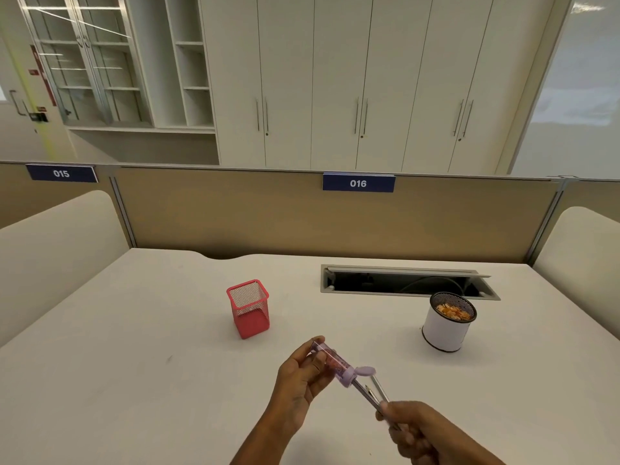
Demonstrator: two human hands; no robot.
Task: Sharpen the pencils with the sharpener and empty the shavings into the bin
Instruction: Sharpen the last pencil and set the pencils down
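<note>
My left fingers (313, 365) curl round the clear barrel of a lilac plastic sharpener (330, 362), gripping it above the table's near edge. My left hand (300, 384) tilts it so its lilac end points towards my right hand (414, 429). My right fingers (385, 409) pinch thin grey pencils (369, 394), and one of them meets the sharpener's lilac end. A small round lilac flap (365, 371) stands open beside that end. Reddish shavings show inside the barrel.

A white cylindrical bin with a black mesh rim (443, 333) stands upright towards the table's right edge. It holds a heap of orange and pale shavings (453, 312). Just behind it, along the far edge, lies a long open cable slot (402, 281) with dark cables inside. A red square wire-mesh pen holder (249, 310) stands upright near the middle of the white table (134, 330), well apart from the bin. Bare tabletop spreads from my left hand to the left edge, and more lies between holder and bin. A tan partition panel (268, 213) closes the far edge.
</note>
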